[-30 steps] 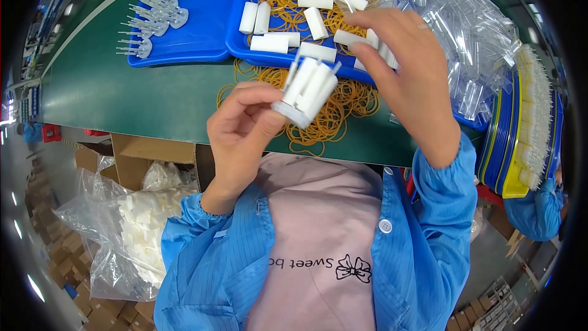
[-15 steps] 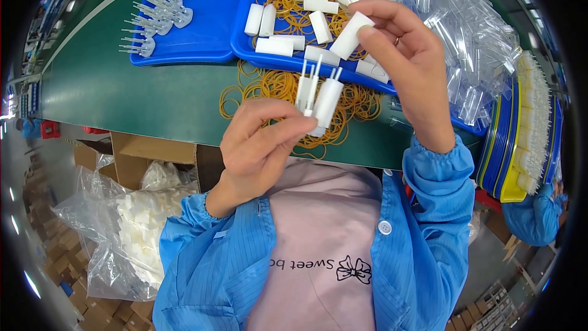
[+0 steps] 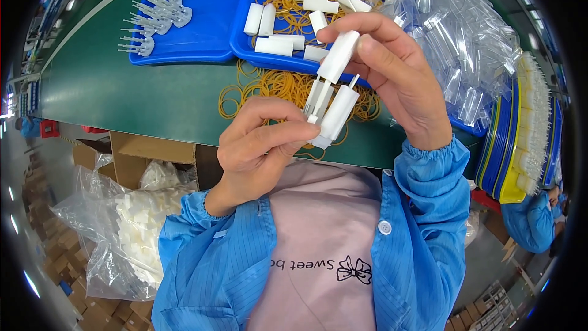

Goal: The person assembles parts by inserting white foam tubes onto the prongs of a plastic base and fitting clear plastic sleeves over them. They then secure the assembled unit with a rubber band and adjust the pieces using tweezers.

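Observation:
Between the thumb and fingers of my left hand (image 3: 254,147) is a pronged white plastic piece (image 3: 316,107), its thin prongs pointing up and away. One white sleeve (image 3: 340,113) sits around a prong at its right, with the prong's tip sticking out of the top. My right hand (image 3: 404,73) pinches a second white sleeve (image 3: 338,58), tilted, its lower end at the top of another prong. Whether that prong is inside the sleeve I cannot tell. Loose tan rubber bands (image 3: 285,86) lie on the green table (image 3: 135,95) just beyond my hands.
Ahead, a blue tray (image 3: 236,46) holds white sleeves and rubber bands, with a heap of clear plastic pieces (image 3: 465,37) at its right. Farther left, another blue tray (image 3: 190,55) carries pronged pieces (image 3: 159,15). Stacked trays (image 3: 511,147) stand at right. An open carton (image 3: 153,153) sits below left.
My right hand has brought its white sleeve left and down from above the tray onto the prong's top. The piece in my left hand has tilted slightly to the right.

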Motion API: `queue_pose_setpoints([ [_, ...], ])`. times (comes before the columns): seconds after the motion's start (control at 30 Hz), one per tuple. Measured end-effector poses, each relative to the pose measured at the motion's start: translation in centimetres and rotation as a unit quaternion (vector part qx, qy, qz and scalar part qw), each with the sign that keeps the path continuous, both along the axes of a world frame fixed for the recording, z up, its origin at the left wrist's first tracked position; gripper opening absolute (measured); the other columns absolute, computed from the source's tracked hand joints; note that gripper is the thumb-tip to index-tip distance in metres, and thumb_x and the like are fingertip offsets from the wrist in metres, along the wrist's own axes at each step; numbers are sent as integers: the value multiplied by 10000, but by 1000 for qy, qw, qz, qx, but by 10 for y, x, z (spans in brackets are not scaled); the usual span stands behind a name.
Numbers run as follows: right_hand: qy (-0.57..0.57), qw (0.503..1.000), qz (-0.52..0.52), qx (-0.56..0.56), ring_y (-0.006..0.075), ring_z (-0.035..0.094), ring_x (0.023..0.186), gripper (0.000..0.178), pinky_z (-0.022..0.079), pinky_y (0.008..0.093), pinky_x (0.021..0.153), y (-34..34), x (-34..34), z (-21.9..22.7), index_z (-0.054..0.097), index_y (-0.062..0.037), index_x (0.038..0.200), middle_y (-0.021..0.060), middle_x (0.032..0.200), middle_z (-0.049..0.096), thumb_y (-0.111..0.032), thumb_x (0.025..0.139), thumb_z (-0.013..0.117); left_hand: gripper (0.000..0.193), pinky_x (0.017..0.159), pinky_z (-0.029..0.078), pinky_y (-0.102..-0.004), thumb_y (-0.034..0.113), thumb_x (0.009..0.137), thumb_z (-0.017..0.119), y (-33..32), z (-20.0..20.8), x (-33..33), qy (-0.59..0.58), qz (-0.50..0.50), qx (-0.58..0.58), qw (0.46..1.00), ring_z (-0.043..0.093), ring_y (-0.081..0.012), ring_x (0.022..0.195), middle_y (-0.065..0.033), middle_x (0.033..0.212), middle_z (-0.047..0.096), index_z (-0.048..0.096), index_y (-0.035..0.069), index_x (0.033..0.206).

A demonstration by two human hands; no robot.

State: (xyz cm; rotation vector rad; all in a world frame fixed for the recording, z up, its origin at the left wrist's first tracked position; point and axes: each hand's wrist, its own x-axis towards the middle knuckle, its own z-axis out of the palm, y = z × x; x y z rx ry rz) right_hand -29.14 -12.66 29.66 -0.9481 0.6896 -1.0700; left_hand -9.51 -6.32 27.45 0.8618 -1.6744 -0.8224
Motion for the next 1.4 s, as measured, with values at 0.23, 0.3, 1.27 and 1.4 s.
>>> queue_pose_setpoints([
  [0.23, 107, 993, 7, -57, 100, 561, 945, 204, 452, 248, 851, 0, -9, 6, 572, -1, 1055, 53, 995, 607, -92, 874, 545, 325, 676, 456, -296, -75, 604, 674, -9, -2, 7, -75, -34, -105, 991, 567, -208, 770, -76, 876, 593, 695, 64, 897],
  [0.3, 102, 993, 31, -47, 95, 566, 921, 200, 454, 239, 836, 1, -9, 10, 575, 1, 1049, 48, 981, 608, -74, 866, 551, 354, 693, 462, -303, -84, 586, 665, -9, -3, 9, -69, -24, -90, 993, 562, -212, 795, -102, 965, 564, 701, 82, 896],
  [1.27, 695, 556, -142, -433, 293, 596, 722, 305, 425, 389, 566, -49, 29, -32, 549, -89, 1037, 98, 759, 624, -164, 755, 637, 261, 612, 459, -269, -37, 632, 723, -5, -9, 12, -98, 78, -67, 990, 577, -189, 722, -80, 835, 605, 672, 35, 878],
  [1.4, 575, 683, -164, -419, 209, 611, 717, 307, 459, 321, 617, -41, 16, -23, 564, -70, 1064, 121, 771, 621, -100, 764, 621, 290, 605, 459, -280, -26, 607, 734, -6, -9, 12, -108, 74, -96, 987, 575, -199, 720, -71, 821, 604, 676, 46, 881],
])
